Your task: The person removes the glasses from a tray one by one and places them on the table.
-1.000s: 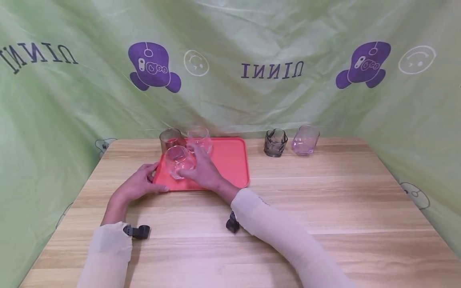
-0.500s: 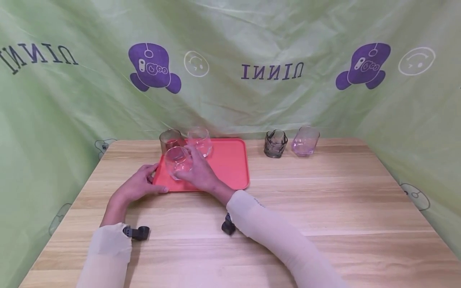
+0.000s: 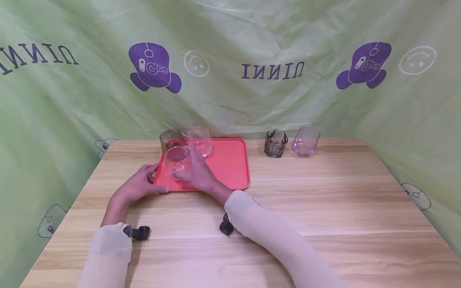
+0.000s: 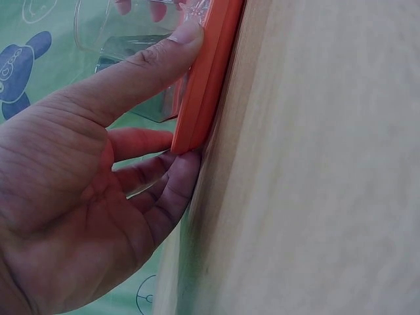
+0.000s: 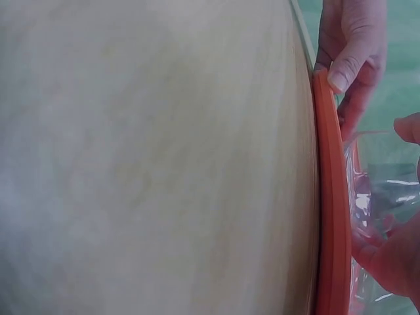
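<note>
While overhead hides it, left hand's thumb [image 4: 164, 56] presses tray rim [image 4: 203, 92].

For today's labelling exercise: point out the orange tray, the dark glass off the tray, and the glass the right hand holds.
orange tray [image 3: 230, 164], head view, bare floor.
dark glass [image 3: 275, 143], head view, its side wall.
clear glass [image 3: 176, 158], head view, upper wall, held by right hand [image 3: 198, 174].

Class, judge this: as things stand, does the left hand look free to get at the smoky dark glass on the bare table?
Probably not: the left hand grips the tray corner, and the dark glass stands beyond the tray's far side.
</note>
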A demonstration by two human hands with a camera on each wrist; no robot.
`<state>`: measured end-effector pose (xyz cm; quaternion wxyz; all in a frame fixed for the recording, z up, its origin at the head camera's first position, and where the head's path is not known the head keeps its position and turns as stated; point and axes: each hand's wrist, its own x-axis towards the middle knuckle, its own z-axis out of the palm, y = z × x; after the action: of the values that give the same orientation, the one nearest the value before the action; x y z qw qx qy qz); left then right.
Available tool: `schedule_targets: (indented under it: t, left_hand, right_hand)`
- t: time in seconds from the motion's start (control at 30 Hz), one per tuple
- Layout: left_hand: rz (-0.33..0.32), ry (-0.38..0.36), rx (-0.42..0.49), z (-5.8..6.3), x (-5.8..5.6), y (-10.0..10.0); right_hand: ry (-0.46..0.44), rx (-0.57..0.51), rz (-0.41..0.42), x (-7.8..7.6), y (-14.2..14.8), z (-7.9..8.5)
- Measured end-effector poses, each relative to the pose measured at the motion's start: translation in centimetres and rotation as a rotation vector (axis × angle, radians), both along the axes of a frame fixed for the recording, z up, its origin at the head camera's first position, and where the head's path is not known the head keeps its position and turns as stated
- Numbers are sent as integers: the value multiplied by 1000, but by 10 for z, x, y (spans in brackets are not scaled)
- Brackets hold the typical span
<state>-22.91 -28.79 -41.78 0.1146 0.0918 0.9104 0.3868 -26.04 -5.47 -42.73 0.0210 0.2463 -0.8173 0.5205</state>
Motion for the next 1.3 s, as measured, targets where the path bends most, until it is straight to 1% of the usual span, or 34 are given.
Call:
schedule_targets:
  t: [0.17,0.3,0.5,0.67,1.3]
  left_hand:
    - [-2,6,1,1,-1,0]
    - [-6,12,-2,1,-2,0]
    - [-8,20,-6,0,-4,-1]
    - [-9,19,-6,-1,-5,-1]
    - [-11,14,-7,0,-1,1]
  right_hand:
    - [17,-10,25,-2,-1,1]
    - [7,6,20,-3,-3,1]
    - [18,47,10,-4,-7,2]
    - [-1,52,-7,-3,-7,2]
    - [-24,82,-12,1,-5,5]
